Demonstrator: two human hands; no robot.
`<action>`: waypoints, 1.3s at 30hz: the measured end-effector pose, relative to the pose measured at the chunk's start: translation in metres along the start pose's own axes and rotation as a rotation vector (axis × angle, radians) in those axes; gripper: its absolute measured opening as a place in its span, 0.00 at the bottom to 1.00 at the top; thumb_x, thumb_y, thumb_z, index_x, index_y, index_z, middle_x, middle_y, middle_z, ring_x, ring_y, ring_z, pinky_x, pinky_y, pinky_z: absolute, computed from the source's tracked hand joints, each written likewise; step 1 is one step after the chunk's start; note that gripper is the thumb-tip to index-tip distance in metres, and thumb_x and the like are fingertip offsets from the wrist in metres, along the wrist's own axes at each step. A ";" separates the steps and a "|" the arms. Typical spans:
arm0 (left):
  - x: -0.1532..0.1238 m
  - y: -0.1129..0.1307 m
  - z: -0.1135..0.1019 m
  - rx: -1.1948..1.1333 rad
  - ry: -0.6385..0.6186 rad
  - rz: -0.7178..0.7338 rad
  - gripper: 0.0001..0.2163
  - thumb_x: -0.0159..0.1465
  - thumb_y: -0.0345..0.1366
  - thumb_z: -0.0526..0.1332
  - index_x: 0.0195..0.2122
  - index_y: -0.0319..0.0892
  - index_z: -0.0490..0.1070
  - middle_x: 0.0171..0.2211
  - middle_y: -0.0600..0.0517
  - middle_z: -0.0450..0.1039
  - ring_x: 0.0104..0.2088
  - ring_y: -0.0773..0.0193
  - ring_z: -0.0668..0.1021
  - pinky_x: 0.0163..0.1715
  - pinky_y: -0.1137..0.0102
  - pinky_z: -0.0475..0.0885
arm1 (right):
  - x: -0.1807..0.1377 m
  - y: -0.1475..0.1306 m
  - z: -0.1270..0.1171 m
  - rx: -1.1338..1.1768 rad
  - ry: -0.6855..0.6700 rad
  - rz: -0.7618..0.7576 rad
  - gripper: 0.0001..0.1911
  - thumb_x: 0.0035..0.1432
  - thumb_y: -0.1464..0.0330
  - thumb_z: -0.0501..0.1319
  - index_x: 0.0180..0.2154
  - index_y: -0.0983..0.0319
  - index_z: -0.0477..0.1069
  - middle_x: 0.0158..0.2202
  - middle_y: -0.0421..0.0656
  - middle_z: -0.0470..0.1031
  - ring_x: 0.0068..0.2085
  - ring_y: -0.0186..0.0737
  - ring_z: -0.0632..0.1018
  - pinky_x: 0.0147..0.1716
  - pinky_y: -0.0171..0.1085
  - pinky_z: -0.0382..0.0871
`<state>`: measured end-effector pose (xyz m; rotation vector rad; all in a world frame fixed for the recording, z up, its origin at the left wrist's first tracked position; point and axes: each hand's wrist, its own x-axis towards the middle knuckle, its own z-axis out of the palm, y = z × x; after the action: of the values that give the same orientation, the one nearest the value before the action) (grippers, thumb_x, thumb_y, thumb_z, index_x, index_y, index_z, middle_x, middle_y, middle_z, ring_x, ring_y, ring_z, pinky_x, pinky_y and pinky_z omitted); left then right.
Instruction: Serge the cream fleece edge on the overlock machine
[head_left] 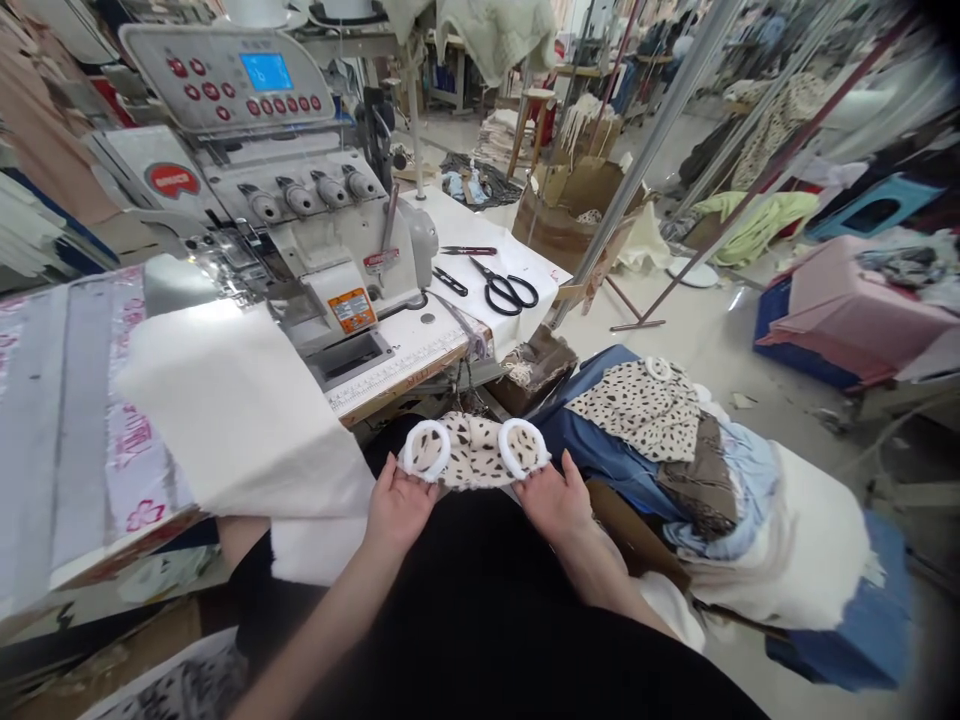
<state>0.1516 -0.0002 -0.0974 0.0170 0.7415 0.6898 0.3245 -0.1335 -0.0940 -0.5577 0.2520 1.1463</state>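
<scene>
Head view: left hand (396, 506) and right hand (553, 498) half-open, each gripping white ring (426, 450) of leopard-print fabric piece (474, 452) between thumb and fingers; overlock sewing machine (315, 225) stood beyond.

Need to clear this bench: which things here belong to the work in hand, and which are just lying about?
With the work: left hand, right hand, spotted fabric with white rings, overlock sewing machine.
Lying about: black-handled scissors, thread snips, cardboard box.

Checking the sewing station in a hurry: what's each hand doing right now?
Left hand: closed, holding the spotted fabric piece at one white ring.
Right hand: closed, holding the same piece at the other white ring.
</scene>
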 end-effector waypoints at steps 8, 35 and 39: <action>-0.001 0.002 -0.001 0.015 0.027 0.017 0.13 0.61 0.40 0.54 0.42 0.38 0.69 0.47 0.43 0.69 0.48 0.56 0.72 0.43 0.60 0.71 | 0.002 0.004 0.002 -0.025 0.000 0.005 0.22 0.60 0.56 0.43 0.46 0.61 0.66 0.44 0.45 0.74 0.46 0.41 0.74 0.47 0.45 0.65; -0.009 0.004 -0.003 0.015 0.051 0.013 0.10 0.63 0.34 0.52 0.40 0.38 0.69 0.40 0.45 0.73 0.43 0.56 0.74 0.41 0.58 0.72 | 0.000 0.010 0.001 -0.037 -0.031 0.017 0.19 0.61 0.61 0.44 0.46 0.61 0.65 0.41 0.44 0.76 0.43 0.40 0.75 0.43 0.44 0.68; -0.008 0.004 -0.007 0.015 0.035 0.017 0.09 0.62 0.34 0.53 0.40 0.38 0.69 0.41 0.46 0.73 0.43 0.55 0.74 0.42 0.57 0.71 | 0.000 0.013 0.002 -0.009 0.000 0.025 0.16 0.62 0.67 0.45 0.45 0.62 0.66 0.37 0.42 0.77 0.39 0.36 0.77 0.39 0.39 0.71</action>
<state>0.1407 -0.0036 -0.0966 0.0253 0.7808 0.7017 0.3128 -0.1287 -0.0959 -0.5638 0.2545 1.1717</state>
